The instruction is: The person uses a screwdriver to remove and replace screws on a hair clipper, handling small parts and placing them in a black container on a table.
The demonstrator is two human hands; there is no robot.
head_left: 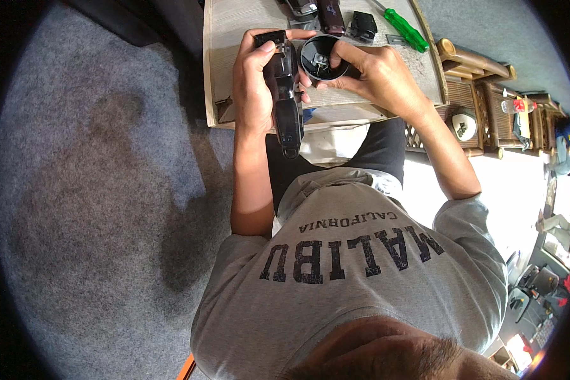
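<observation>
Clipper (286, 79), long and black, is in my left hand (252, 88), up over the front edge of the table (225, 54). My left fingers are bent round it, closed enough to hold it tight. My thumb lies flat near its top end, and its bottom end, with a little loop, points down at my lap.

Just beside it is a round black cup (323, 49). I can see down into it, and small bits (321, 66) lie inside, too small to name. The tips of my left fingers poke out past the clipper, close to the cup.

My right hand (385, 73) is at the cup's right side. Its fingers are bent and only a little way apart, with one dipping in over the rim. I cannot tell if they pinch a bit or just the cup.

Past my hands, on the table, lie a green screwdriver (406, 30), a black block (363, 26) and a dark, long thing (331, 16). Off to the right, a white cap (463, 125) sits on a bamboo seat (457, 98).
</observation>
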